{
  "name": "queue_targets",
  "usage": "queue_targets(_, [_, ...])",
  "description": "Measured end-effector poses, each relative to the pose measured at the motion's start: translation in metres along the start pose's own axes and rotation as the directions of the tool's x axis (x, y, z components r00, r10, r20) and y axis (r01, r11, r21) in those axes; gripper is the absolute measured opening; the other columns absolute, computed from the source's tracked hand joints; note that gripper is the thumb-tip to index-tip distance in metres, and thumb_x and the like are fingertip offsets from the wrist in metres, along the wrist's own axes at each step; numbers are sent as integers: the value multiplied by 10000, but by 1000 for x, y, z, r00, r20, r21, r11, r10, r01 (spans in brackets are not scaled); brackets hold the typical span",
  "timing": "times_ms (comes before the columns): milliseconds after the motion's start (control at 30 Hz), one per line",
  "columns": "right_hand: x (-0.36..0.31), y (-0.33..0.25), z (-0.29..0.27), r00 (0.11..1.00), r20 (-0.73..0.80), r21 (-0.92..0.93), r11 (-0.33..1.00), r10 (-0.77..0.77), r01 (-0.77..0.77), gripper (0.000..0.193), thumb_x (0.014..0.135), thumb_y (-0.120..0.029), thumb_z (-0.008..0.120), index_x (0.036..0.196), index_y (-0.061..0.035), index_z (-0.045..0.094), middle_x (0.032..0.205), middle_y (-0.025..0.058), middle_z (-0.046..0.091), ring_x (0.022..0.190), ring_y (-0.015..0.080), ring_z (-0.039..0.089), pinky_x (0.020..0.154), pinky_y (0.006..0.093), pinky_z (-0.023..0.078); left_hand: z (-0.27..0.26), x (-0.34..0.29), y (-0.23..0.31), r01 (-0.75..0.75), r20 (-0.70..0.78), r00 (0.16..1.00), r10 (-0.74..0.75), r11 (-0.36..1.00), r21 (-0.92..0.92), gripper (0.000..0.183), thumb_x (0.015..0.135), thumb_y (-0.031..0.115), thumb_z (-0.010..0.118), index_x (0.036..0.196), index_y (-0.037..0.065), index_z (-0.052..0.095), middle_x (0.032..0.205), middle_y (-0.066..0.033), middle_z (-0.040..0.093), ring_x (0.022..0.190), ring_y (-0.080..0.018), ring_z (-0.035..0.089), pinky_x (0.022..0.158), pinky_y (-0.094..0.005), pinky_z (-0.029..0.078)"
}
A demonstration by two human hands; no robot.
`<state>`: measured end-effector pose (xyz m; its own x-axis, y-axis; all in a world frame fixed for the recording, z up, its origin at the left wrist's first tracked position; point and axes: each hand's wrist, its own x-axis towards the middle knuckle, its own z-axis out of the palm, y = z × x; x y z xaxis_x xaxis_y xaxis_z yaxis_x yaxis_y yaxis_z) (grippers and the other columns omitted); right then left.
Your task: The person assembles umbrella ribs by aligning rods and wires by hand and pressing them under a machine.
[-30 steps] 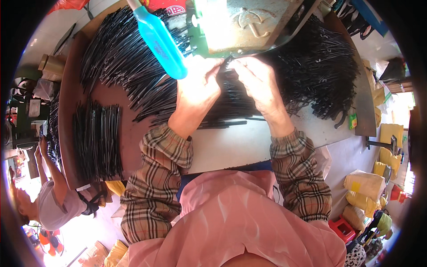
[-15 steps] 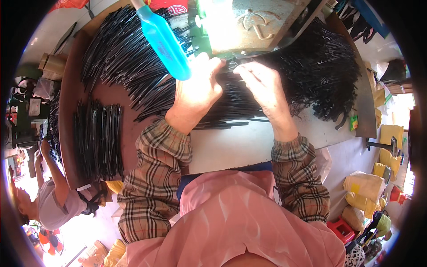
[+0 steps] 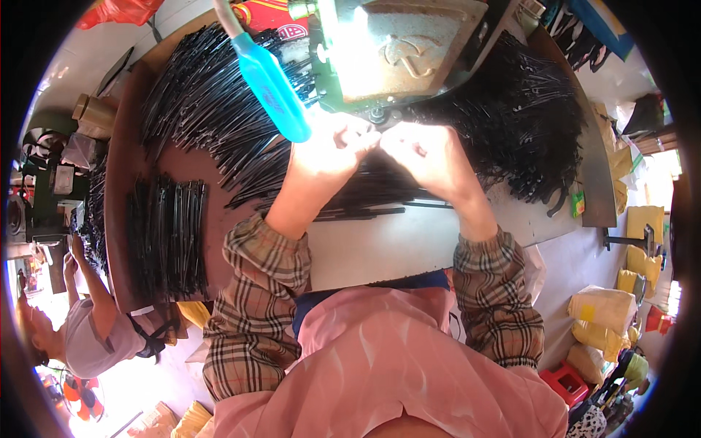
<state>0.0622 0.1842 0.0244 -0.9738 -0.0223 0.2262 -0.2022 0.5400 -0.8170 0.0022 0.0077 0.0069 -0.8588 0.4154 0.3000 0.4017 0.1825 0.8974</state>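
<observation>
My left hand (image 3: 328, 153) and my right hand (image 3: 431, 160) meet fingertip to fingertip just in front of the machine's small round fitting (image 3: 377, 115). The fingers of each are curled and pinched together. Glare whitens them, and whatever lies between the fingertips is too small or hidden to make out. Behind them stands a green machine (image 3: 332, 80) with a worn metal plate (image 3: 409, 58) bearing a raised umbrella shape. Thin black rods (image 3: 234, 109) lie heaped to the left, running under my wrists. A denser pile of black rods (image 3: 518, 117) covers the right side.
A blue paddle-shaped piece (image 3: 272, 87) on a pale stalk hangs close above my left hand. An even row of black rods (image 3: 168, 237) lies at the table's left. The brown table edge (image 3: 117, 212) curves there; beyond it sits another person (image 3: 98, 328). Yellow sacks (image 3: 602, 306) stand at right.
Both hands have drawn slightly toward me, away from the machine's fitting, which now shows more. Their fingertips have come together, and the right fingers have curled in. The whole view has shifted a little.
</observation>
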Motion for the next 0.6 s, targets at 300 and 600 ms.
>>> queue_targets(300, [-45,0,-1,973,-38,836,540,226,-93,456,793,-87,762,1178,58,565,939,28,554,687,58,503,659,203,439,21,-34,21,276,55,912,-407,509,-816,160,822,20,664,943,-32,573,853,-123,629,680,-194,643,612,-287,542])
queue_targets(600, [-46,8,29,890,-12,910,374,455,-179,130,900,-69,634,987,25,645,869,80,656,642,94,566,589,229,474,26,-44,22,305,-23,940,-341,868,-392,124,836,2,686,946,-10,630,862,-52,670,755,-100,632,671,-219,507])
